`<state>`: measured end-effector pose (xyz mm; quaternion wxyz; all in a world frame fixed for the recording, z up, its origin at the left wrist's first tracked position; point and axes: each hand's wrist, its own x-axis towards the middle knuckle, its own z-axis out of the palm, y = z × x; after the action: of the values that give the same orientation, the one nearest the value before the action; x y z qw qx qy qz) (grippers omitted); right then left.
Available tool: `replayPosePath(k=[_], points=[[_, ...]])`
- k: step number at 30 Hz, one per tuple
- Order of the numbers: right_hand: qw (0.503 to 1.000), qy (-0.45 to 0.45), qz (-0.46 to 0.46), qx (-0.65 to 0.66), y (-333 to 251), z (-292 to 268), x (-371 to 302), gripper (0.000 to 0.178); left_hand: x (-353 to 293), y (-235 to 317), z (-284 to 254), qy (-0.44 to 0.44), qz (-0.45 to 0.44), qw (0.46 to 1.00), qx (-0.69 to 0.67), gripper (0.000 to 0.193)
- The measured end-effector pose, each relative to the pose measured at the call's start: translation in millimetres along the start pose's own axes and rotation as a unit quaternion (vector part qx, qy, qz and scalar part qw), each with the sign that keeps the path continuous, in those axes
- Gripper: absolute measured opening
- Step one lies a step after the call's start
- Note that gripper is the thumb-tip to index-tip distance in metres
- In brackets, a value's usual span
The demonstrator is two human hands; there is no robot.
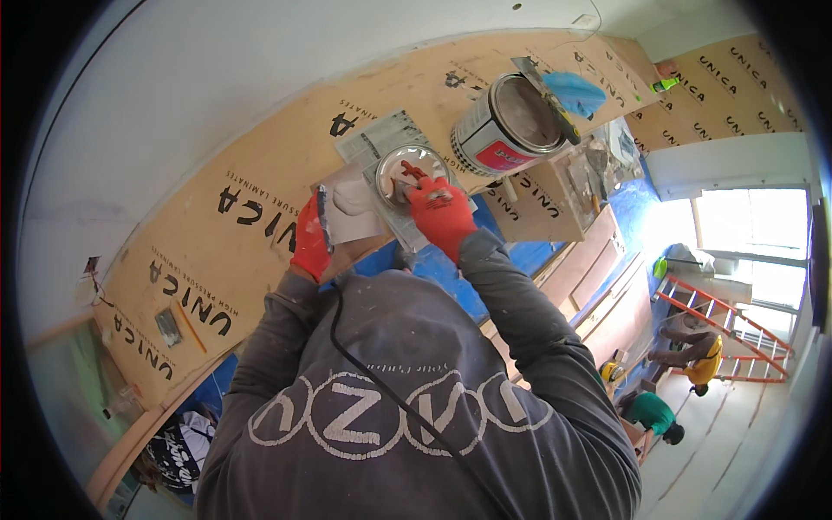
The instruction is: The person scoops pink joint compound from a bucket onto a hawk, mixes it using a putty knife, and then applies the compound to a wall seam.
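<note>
My left hand (310, 244), in a red glove, grips the edge of a flat square plate (357, 224) that carries a smear of pale grey filler. Just right of it lies a round can lid (386, 166) holding pinkish-grey filler with red-brown streaks. My right hand (442, 215), also gloved in red, is closed over the lid's near side with its fingertips at the filler; a small tool it may hold is mostly hidden. Under the lid is a sheet of newspaper (386, 130). A large open can (485, 130) of filler stands to the right, a wide putty knife (548, 100) across its top.
Printed brown board (286, 152) covers the counter against the white wall. A blue glove-like item (574, 94) lies behind the can. On the left are a pencil (191, 326) and a small scraper (168, 328). Two people work at lower right near an orange ladder (724, 325).
</note>
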<state>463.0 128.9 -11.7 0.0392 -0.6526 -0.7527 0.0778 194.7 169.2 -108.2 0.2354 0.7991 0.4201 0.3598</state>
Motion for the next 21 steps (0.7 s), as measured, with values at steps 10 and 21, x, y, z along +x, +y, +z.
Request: replayPosePath(k=[10,21], points=[[0.993,0.071,0.061,0.067,2.9,-24.3,-12.6,0.021,-1.2,-2.4,2.0,0.012,-0.015,0.999,-0.029,0.049],[0.998,0.051,-0.008,-0.021,-0.7,-21.7,-21.0,0.016,-1.2,-6.4,-3.4,-0.005,0.01,1.0,0.003,0.055]])
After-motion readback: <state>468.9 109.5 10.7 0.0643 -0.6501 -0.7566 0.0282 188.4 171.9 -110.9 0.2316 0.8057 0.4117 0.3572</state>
